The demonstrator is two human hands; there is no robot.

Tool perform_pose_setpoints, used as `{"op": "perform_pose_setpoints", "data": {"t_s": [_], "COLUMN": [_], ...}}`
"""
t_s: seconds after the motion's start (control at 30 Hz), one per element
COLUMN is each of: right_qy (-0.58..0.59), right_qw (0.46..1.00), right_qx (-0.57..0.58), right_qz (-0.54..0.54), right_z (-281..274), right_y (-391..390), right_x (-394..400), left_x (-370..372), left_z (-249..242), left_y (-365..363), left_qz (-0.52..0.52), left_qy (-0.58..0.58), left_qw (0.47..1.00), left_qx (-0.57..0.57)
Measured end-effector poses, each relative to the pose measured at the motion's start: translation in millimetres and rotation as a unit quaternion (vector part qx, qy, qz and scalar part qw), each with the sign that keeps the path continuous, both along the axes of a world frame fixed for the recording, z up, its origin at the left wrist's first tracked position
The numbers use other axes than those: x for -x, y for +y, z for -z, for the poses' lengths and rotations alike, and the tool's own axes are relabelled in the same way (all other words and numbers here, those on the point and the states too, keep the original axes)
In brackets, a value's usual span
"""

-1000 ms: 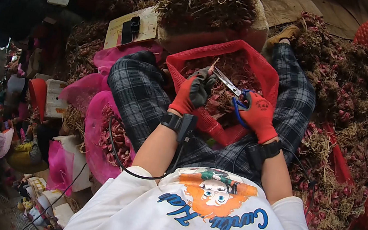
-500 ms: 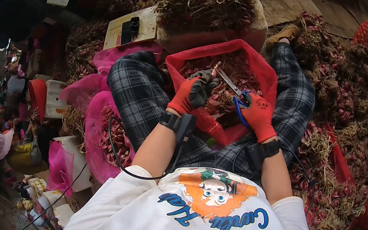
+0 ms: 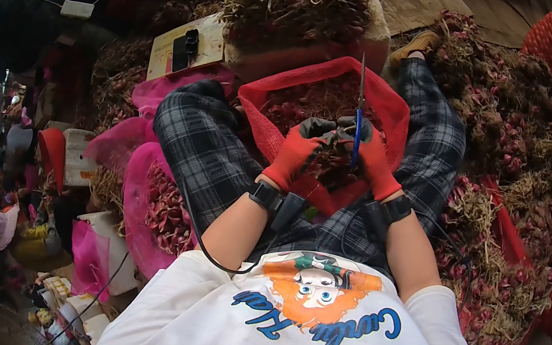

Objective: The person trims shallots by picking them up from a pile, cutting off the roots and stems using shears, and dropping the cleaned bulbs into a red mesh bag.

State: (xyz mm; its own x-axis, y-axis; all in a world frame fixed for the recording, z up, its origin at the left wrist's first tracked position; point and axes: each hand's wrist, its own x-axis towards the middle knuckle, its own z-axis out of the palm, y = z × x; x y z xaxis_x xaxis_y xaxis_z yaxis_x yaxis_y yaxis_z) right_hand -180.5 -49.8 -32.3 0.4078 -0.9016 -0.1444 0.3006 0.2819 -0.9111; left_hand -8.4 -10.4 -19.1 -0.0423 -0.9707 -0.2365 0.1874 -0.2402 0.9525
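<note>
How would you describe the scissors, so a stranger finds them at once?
Find the red mesh bag between the person's knees. Above it the right hand holds the scissors: thin metal blades pointing up and away, with blue handles, the only shiny thing among the shallots.

I see red gloves with dark grey fingertips on my left hand (image 3: 302, 151) and right hand (image 3: 372, 161). The scissors (image 3: 359, 117) have blue handles and silver blades. The mesh sack (image 3: 276, 132) is red, its shallots (image 3: 310, 105) purplish. My trousers (image 3: 203, 145) are dark navy plaid; side bags (image 3: 141, 182) are pink.
</note>
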Motion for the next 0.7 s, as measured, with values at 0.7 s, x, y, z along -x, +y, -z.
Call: {"op": "perform_pose_setpoints", "data": {"t_s": [0.7], "right_qy": [0.247], "right_qw": [0.904], "right_qx": [0.347], "right_qz": [-0.015], "right_z": [-1], "right_y": [-3], "right_x": [3], "left_x": [-18], "left_z": [7], "left_y": [2], "left_qz": [0.088], "left_qy": [-0.182], "left_qw": [0.978], "left_qx": [0.061]}}
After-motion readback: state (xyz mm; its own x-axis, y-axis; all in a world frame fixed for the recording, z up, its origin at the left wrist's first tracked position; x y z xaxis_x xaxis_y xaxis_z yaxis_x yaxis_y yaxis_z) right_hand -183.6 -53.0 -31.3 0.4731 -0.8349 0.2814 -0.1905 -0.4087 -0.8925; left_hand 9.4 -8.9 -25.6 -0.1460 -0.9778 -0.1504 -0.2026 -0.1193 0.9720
